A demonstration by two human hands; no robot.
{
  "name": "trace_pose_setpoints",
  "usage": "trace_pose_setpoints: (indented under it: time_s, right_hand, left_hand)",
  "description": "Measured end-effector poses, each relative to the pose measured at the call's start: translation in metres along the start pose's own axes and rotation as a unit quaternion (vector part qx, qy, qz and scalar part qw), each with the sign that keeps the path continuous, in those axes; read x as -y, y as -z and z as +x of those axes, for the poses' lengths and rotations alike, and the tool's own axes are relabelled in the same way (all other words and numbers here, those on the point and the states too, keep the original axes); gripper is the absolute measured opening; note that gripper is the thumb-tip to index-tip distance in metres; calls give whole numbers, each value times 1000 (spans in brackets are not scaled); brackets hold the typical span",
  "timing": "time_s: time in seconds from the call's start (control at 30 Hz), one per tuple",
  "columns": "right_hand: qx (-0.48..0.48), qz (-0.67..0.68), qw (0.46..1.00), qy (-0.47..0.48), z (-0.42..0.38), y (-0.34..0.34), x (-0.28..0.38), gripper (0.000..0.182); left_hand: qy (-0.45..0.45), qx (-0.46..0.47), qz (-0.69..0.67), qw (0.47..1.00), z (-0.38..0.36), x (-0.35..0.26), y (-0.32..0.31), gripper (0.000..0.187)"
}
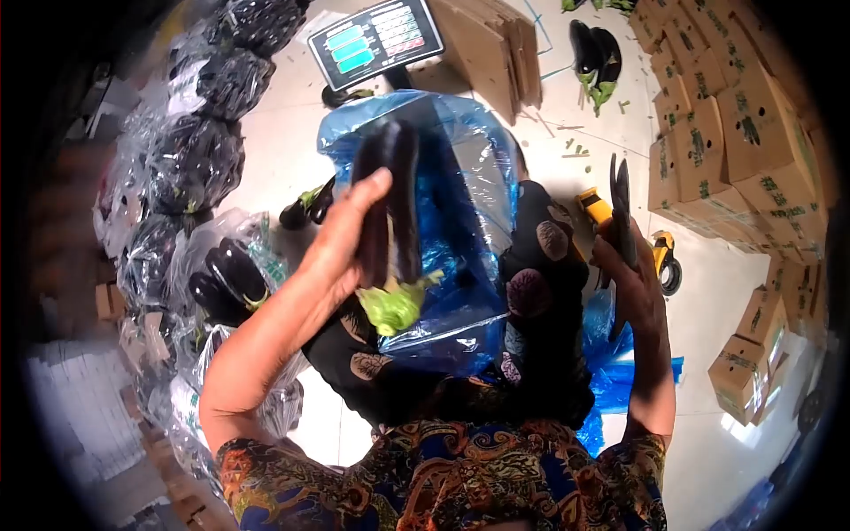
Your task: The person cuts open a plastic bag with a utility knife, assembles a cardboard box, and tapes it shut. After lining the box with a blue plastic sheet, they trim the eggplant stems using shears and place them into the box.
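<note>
My left hand grips two long dark purple eggplants held upright, their green stem ends pointing down toward me. They hang over the mouth of a blue plastic bag that rests on my lap. My right hand is raised at the right and holds black shears with the blades pointing up. A yellow-handled tool lies just behind that hand.
Clear bags packed with eggplants line the left side. A weighing scale display stands on the floor ahead, flat cardboard beside it. Stacked cartons fill the right. Loose eggplants and green trimmings lie on the pale floor.
</note>
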State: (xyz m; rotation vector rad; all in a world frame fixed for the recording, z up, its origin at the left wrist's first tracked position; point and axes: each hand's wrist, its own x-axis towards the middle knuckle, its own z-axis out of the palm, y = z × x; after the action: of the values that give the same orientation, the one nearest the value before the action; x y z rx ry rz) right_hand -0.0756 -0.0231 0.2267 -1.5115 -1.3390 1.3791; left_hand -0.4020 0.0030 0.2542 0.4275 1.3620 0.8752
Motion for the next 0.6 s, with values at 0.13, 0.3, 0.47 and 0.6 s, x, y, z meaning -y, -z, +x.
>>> trace_pose_setpoints:
  time_s: [0.13, 0.3, 0.47, 0.6]
  right_hand:
    - [23, -14, 999, 43, 21, -21, 0, 26]
    - [51, -82, 994, 59, 32, -21, 2, 26]
    - [32, -104, 994, 4, 35, -9, -15, 31]
    - [31, -110, 993, -6, 39, -13, -20, 33]
  left_hand:
    - [17, -71, 101, 992, 14, 31, 9, 64]
    - [-28, -126, 221, 967, 76, 54, 31, 69]
    - [-1, -189, 510, 839, 125, 76, 47, 104]
    - [61, -149, 600, 784, 140, 87, 33, 106]
